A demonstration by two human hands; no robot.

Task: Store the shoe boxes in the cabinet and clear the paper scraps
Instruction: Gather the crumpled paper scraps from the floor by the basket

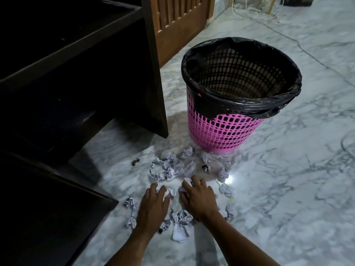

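Several crumpled white paper scraps (pixel 173 170) lie scattered on the marble floor just in front of a pink mesh bin (pixel 221 129) lined with a black bag. My left hand (pixel 152 205) presses down on scraps near its fingertips, fingers curled over them. My right hand (pixel 197 196) lies beside it, fingers closing on a scrap at its tips. More scraps lie under and behind both wrists. The dark cabinet (pixel 76 73) stands open at the left. No shoe boxes show in this view.
A wooden slatted door (pixel 178 20) stands behind the cabinet. White cords (pixel 255 10) trail on the floor at the far back. A small dark bit (pixel 135 161) lies near the cabinet's foot. Marble floor stretches to the right of the bin.
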